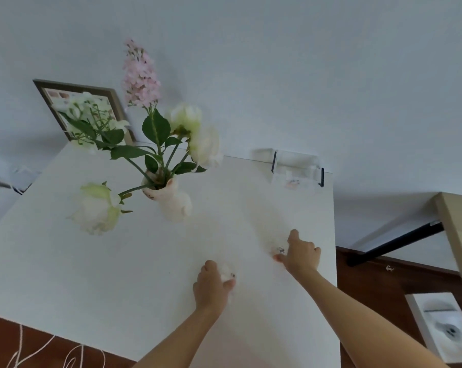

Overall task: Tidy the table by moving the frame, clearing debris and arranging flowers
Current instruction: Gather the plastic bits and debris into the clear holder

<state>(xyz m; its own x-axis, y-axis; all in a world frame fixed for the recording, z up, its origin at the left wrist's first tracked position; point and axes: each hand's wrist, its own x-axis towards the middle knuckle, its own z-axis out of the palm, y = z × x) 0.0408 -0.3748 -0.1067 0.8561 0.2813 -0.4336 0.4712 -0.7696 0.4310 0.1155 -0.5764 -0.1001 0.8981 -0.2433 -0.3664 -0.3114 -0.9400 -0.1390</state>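
Observation:
On the white table (118, 274) stands a small white vase (171, 200) with white roses (195, 134), a pink flower spike (140, 75) and green leaves. One white rose (97, 208) droops low to the left. A brown picture frame (75, 96) leans against the wall at the table's far left corner. My left hand (211, 284) is closed around a crumpled white paper scrap (227, 272). My right hand (301, 253) lies on the table with thumb and fingers around a small white scrap with a barcode (279, 249).
A clear plastic box (296, 168) with dark edges sits at the table's far right edge. To the right stand a wooden desk (458, 235) and a white bin (442, 325) on the brown floor. White cord (38, 351) lies on the floor at the lower left.

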